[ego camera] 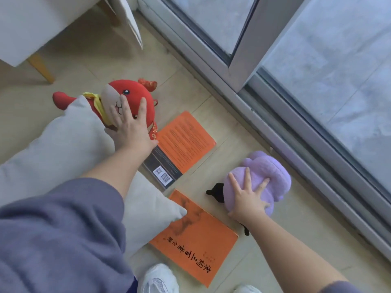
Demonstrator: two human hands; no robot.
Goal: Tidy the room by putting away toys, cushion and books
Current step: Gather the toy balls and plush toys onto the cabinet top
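Note:
A red plush toy [131,89] with a yellow scarf lies on the floor, half leaning on a pale grey cushion [63,144]. My left hand [129,125] rests on its face with fingers spread. To the right lies a purple plush toy [273,166] with black parts. My right hand [245,197] presses on it with straight, spread fingers. Two orange books lie between them: one back-cover up [186,140], one with black lettering [196,240] partly under the cushion's corner.
A white seat with a yellow wooden leg [41,67] stands at the top left. A sliding glass door with its floor track [275,127] runs diagonally along the right. My white shoes [158,280] are at the bottom edge.

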